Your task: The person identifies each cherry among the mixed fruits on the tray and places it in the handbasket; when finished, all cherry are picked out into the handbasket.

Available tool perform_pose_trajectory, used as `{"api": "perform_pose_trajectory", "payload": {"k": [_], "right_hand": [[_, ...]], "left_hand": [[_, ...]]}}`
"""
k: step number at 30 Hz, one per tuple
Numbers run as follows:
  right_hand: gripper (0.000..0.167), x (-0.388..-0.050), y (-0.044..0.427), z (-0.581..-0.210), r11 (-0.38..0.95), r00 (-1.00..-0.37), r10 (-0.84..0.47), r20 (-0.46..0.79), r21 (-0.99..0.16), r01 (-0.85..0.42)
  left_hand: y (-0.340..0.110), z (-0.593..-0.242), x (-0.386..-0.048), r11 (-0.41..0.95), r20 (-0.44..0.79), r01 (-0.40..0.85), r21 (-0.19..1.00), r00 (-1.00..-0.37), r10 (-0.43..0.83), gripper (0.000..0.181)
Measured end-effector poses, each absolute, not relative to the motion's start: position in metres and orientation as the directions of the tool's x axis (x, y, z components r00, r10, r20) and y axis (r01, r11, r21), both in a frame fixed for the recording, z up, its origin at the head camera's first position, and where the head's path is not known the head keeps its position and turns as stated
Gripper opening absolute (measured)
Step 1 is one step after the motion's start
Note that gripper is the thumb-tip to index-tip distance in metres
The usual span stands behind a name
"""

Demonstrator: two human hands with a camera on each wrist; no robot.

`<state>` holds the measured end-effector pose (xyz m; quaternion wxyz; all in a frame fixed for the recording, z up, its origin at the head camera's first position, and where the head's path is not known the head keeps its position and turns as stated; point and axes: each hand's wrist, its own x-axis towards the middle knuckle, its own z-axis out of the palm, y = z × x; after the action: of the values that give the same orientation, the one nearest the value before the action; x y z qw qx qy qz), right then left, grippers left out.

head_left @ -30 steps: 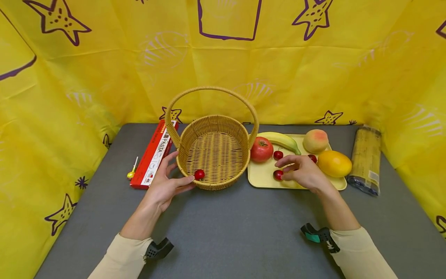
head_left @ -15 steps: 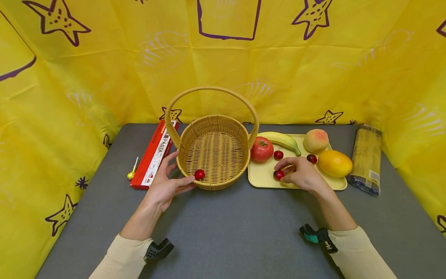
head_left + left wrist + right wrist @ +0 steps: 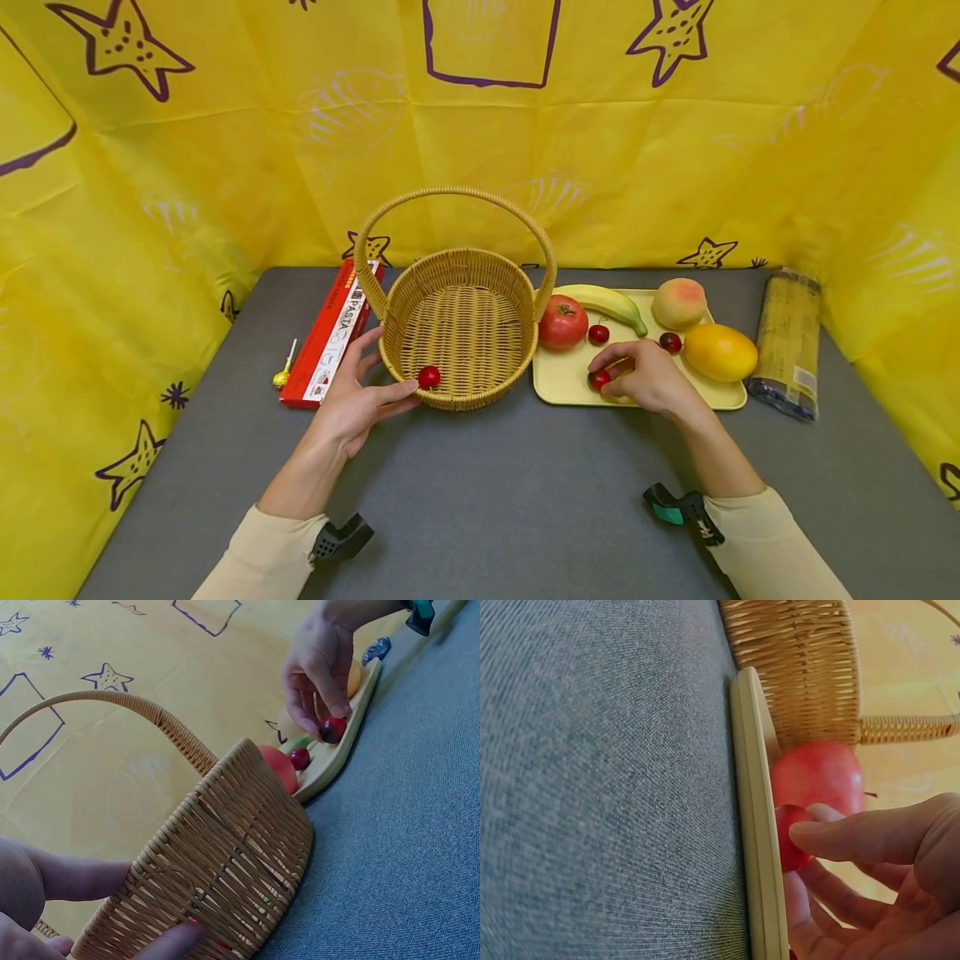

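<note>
A wicker basket (image 3: 467,325) with a tall arched handle stands mid-table, a red cherry (image 3: 429,377) inside near its front rim. My left hand (image 3: 360,400) rests against the basket's left front side, its fairly straight fingers spread along the wall; in the left wrist view, fingers (image 3: 86,879) touch the wicker. Over the front of a cream tray (image 3: 558,390), my right hand (image 3: 648,375) pinches a second cherry (image 3: 791,836) between thumb and fingers. On the tray are two more cherries, one (image 3: 598,334) behind my fingers and one (image 3: 670,342) beside the mango.
The tray also bears a red tomato-like fruit (image 3: 562,322), a banana (image 3: 603,304), a peach (image 3: 679,302) and a yellow mango (image 3: 720,352). A wrapped yellow pack (image 3: 787,346) lies right of it. Left of the basket are a red PASTA box (image 3: 330,337) and a lollipop (image 3: 283,375).
My right hand has closed in on the front cherry, its fingertips drawing together around it, and the cherry beside the mango has come more into view. My left hand and the basket stay put.
</note>
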<state>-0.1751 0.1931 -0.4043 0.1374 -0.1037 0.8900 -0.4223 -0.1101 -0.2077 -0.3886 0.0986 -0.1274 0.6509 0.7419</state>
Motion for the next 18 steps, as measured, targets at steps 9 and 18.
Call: {"api": "perform_pose_trajectory", "payload": {"k": [9, 18], "right_hand": [[0.03, -0.1747, 0.193, -0.4039, 0.627, -0.942, -0.296, -0.157, -0.776, -0.067], [0.03, -0.1749, 0.1928, -0.4027, 0.63, -0.948, -0.269, -0.17, -0.776, -0.039]], "left_hand": [[-0.2073, -0.3889, -0.11, -0.136, -0.312, -0.307, 0.942, -0.95, -0.014, 0.1], [-0.2082, -0.3882, -0.1099, -0.133, -0.317, -0.312, 0.941, -0.948, -0.013, 0.099]]}}
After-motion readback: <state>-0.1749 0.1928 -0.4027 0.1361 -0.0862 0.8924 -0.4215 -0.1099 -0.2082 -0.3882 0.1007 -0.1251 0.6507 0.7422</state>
